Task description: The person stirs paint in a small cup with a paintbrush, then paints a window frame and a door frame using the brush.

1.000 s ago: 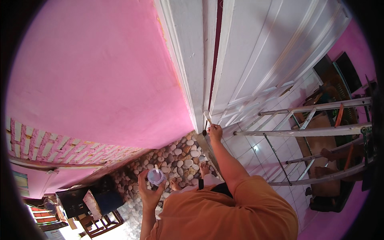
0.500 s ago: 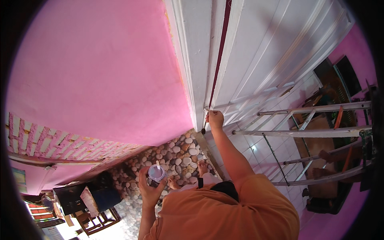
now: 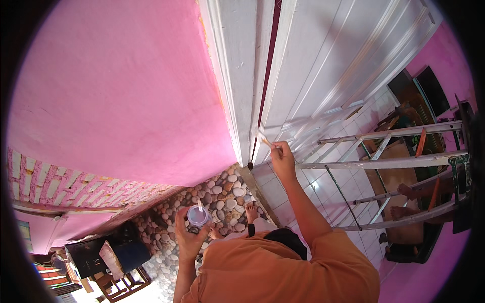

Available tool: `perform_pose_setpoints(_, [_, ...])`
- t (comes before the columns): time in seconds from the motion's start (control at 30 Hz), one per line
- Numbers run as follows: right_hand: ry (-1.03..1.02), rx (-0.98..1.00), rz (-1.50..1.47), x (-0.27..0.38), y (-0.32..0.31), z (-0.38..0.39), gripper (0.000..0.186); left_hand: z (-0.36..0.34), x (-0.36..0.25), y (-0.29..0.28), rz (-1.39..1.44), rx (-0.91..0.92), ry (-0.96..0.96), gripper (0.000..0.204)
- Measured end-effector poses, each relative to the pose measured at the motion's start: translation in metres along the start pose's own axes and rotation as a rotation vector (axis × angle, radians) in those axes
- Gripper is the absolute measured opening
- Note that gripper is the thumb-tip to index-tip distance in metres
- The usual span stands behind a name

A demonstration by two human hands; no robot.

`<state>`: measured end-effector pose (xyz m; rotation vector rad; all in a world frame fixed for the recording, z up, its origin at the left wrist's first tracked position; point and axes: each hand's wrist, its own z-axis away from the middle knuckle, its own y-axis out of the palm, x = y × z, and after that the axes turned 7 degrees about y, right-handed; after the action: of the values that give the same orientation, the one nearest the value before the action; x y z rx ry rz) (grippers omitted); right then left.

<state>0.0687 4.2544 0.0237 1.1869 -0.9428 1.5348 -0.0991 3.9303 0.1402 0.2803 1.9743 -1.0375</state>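
My left hand point(image 3: 188, 238) curls round a small clear plastic cup point(image 3: 198, 217). Pale liquid shows inside the cup, and a light stick-like piece stands at its far rim. In my right hand point(image 3: 284, 160) is a small paintbrush point(image 3: 267, 143), held by its light handle. Its pale tip meets the white door edge, beside a narrow dark-red strip point(image 3: 267, 83). The white panelled door point(image 3: 323, 65) spreads to the right of that strip, and the white door frame point(image 3: 237, 76) stands to its left.
A pink wall point(image 3: 126, 96) fills the left. At the right a metal ladder point(image 3: 384, 164) stands on white tiles, with another person's bare feet point(image 3: 401, 212) behind its rails. Pebble-patterned flooring point(image 3: 222, 189) lies below me; a dark chair point(image 3: 121, 257) is at lower left.
My right hand has moved right and slightly down, away from the door edge, so more of the brush shows. My left hand still holds the cup. The view has shifted slightly.
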Motion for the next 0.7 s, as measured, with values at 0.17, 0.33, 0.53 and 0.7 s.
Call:
perform_pose_setpoints(0.17, [-0.424, -0.09, 0.637, -0.087, -0.004, -0.022, 0.014, 0.003, -0.001, -0.001, -0.007, 0.002, -0.013, 0.057])
perform_pose_setpoints(0.33, [-0.34, -0.035, 0.89, -0.09, 0.021, -0.05, 0.012, 0.011, -0.001, -0.005, -0.018, -0.008, -0.042, 0.057])
perform_pose_setpoints(0.53, [-0.416, -0.004, 0.813, -0.036, 0.044, -0.054, 0.016, 0.022, 0.008, -0.009, -0.032, -0.031, -0.069, 0.062])
perform_pose_setpoints(0.7, [-0.552, -0.052, 0.702, 0.02, 0.036, -0.028, 0.016, 0.023, 0.009, -0.006, -0.06, -0.019, -0.053, 0.062])
